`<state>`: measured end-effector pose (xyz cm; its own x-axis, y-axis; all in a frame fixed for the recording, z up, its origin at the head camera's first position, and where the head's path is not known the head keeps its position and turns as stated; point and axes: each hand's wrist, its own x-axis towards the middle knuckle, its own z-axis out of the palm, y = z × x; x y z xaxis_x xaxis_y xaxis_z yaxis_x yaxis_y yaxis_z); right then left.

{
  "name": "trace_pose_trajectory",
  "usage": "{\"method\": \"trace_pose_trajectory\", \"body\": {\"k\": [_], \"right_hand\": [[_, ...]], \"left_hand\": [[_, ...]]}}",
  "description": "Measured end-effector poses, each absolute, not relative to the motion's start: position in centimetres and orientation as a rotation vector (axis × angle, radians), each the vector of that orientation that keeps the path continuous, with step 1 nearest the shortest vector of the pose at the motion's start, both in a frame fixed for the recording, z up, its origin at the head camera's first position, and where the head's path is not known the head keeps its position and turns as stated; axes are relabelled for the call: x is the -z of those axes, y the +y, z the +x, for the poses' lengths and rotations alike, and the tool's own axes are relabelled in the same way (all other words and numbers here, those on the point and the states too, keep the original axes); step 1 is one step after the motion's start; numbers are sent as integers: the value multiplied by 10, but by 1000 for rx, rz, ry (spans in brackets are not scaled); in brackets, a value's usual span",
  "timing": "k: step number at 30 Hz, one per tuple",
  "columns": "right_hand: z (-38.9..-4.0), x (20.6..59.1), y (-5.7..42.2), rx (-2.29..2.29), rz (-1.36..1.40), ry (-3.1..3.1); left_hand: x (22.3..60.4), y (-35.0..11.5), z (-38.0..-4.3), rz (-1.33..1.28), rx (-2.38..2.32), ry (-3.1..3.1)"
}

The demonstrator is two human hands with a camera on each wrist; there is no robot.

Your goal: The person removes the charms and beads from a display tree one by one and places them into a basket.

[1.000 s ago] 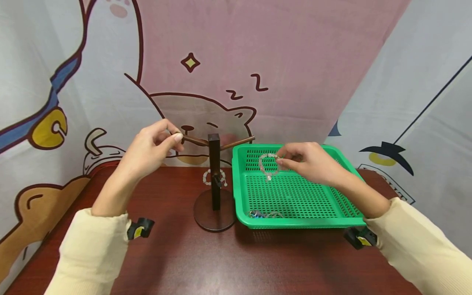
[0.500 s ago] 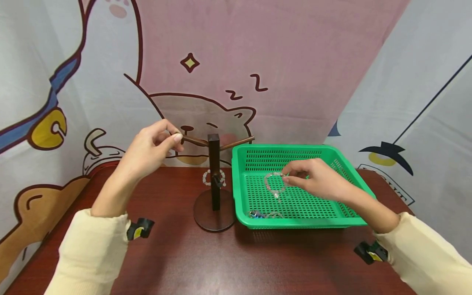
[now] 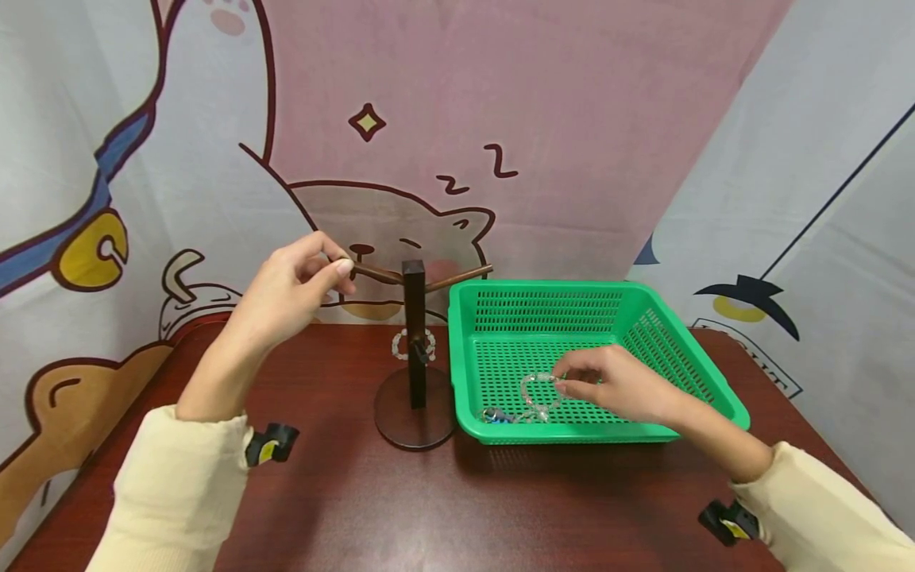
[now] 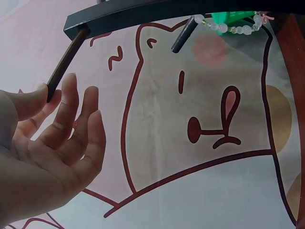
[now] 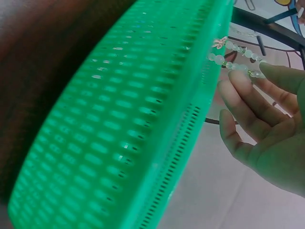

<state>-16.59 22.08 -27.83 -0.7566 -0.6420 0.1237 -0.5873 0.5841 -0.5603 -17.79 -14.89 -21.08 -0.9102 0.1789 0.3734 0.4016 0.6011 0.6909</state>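
My left hand (image 3: 286,290) pinches the tip of a thin upper arm of the dark wooden jewelry stand (image 3: 415,318); the left wrist view shows thumb and forefinger on that peg (image 4: 66,62). Lower on the post hangs a pale beaded bracelet (image 3: 397,346). With thumb and fingertips, my right hand (image 3: 615,385) holds another clear beaded bracelet (image 3: 525,389) by its edge, over the near part of the green basket (image 3: 457,357). In the right wrist view this bracelet (image 5: 219,59) shows round pale beads and a small pinkish charm.
Inside the basket's near left corner lies a small blue and silvery item (image 3: 495,415), partly behind the rim. The stand's round base (image 3: 400,425) rests on the reddish-brown table (image 3: 343,508) beside the basket. A printed cloth (image 3: 572,159) hangs behind.
My right hand has moved down and slightly right with the bracelet, from the basket's far side toward its near side. The left hand keeps its place on the stand's arm.
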Motion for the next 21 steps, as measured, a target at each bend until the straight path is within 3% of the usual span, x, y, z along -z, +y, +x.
{"method": "trace_pose_trajectory", "body": {"k": [21], "right_hand": [[-162, 292, 224, 869, -1011, 2687]], "left_hand": [[211, -148, -178, -492, 1217, -2557]]}}
